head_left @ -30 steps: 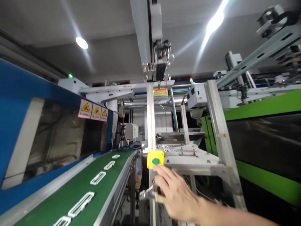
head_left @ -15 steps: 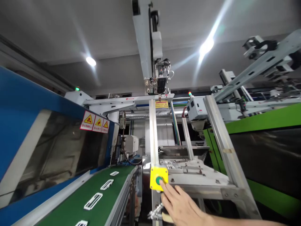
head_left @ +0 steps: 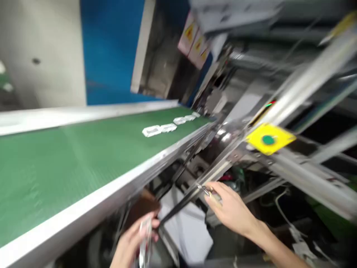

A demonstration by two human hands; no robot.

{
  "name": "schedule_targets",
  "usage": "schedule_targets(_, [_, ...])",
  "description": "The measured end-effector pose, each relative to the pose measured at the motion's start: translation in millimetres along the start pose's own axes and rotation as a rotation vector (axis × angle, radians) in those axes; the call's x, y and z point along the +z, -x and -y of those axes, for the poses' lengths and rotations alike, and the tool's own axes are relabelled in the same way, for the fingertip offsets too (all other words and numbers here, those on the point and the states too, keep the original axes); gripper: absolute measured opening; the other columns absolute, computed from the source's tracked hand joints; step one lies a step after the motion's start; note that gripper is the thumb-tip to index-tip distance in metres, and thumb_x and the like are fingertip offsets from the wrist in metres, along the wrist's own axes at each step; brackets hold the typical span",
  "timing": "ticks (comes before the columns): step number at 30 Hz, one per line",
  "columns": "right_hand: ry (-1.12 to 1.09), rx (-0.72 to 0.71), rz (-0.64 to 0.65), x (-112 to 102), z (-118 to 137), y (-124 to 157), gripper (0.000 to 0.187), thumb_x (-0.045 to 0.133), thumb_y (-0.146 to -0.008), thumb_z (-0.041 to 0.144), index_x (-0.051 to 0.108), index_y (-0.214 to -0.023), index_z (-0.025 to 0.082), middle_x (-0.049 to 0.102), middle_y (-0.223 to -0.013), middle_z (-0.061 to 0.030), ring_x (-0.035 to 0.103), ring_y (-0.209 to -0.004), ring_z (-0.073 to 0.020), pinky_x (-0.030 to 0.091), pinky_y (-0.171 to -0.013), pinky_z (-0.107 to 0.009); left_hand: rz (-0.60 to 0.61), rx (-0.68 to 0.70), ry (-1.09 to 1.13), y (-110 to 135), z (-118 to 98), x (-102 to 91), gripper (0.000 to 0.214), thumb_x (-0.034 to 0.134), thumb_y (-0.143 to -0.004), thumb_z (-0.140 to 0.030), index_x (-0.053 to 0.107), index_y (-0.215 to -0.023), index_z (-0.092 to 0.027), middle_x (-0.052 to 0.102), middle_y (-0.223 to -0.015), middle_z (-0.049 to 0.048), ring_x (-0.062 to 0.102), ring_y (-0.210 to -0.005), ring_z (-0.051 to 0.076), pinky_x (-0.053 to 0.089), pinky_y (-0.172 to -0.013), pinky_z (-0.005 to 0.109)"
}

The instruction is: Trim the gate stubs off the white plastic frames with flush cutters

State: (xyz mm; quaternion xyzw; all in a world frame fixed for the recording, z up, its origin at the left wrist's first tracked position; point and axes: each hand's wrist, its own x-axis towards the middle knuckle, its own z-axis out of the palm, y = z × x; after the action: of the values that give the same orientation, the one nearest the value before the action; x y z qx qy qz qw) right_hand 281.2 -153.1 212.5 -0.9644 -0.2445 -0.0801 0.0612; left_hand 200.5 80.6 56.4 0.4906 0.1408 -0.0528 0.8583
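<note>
My left hand [head_left: 136, 240], low in the view beside the conveyor's side rail, has its fingers closed round a thin white plastic part [head_left: 145, 238]; motion smears its outline. My right hand [head_left: 230, 206] is closed on small metal nippers [head_left: 205, 189], whose tips point left; its grip is partly hidden. Above and right of that hand, apart from it, is a yellow box with a green push button [head_left: 268, 140] on a metal post. Several white frame-shaped plastic parts [head_left: 152, 130] lie on the green conveyor belt [head_left: 92, 149].
A blue machine [head_left: 111, 52] with warning signs [head_left: 193, 41] stands behind the belt. The conveyor's light side rail [head_left: 111, 191] runs diagonally in front of me. Below lie white sheet-like pieces [head_left: 186, 227], and a cable [head_left: 284, 212] hangs at right.
The view has swung down and left, with blur. My right hand has left the green button and moved lower, still with the nippers. My left hand with the white part has come into view.
</note>
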Motion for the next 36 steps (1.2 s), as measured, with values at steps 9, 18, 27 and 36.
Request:
schedule_targets(9, [-0.452,-0.187,0.493,78,54,9,0.024,0.051,-0.086,0.035,0.049,-0.105,0.021,0.061,-0.091,-0.0013,0.058,-0.081,-0.0153,0.044,-0.074,-0.027,-0.011,-0.117,0.711,64,25,-26.1,0.044,0.047,-0.086,-0.044,0.066,-0.106,-0.010,0.067,-0.081,0.0079,0.058,-0.057,0.014,0.047,-0.048,0.022])
schedule_targets(18, [-0.553,-0.407,0.617,99,66,-8,0.023,0.055,-0.084,0.033,0.055,-0.103,0.019,0.061,-0.092,-0.0020,0.055,-0.080,-0.0144,0.042,-0.075,-0.027,-0.190,-0.009,0.619,88,34,-15.4,0.049,0.047,-0.084,-0.053,0.065,-0.106,-0.012,0.065,-0.083,0.0077,0.055,-0.058,0.012,0.044,-0.053,0.022])
schedule_targets(27, [-1.128,-0.251,0.902,119,105,-2,0.019,0.060,-0.080,0.031,0.048,-0.081,0.017,0.050,-0.073,0.0030,0.046,-0.064,-0.0086,0.040,-0.060,-0.020,-0.795,0.242,-0.565,97,45,14.1,0.044,0.069,-0.073,-0.038,0.056,-0.111,-0.021,0.063,-0.095,0.0034,0.059,-0.080,0.018,0.045,-0.075,0.028])
schedule_targets(36, [-0.977,-0.238,0.693,140,98,-7,0.017,0.060,-0.079,0.027,0.050,-0.090,0.020,0.053,-0.074,0.0035,0.051,-0.066,-0.0102,0.042,-0.064,-0.022,-1.020,0.176,-0.901,100,49,27.6,0.047,0.068,-0.071,-0.047,0.054,-0.109,-0.022,0.063,-0.095,0.0050,0.058,-0.077,0.021,0.043,-0.070,0.028])
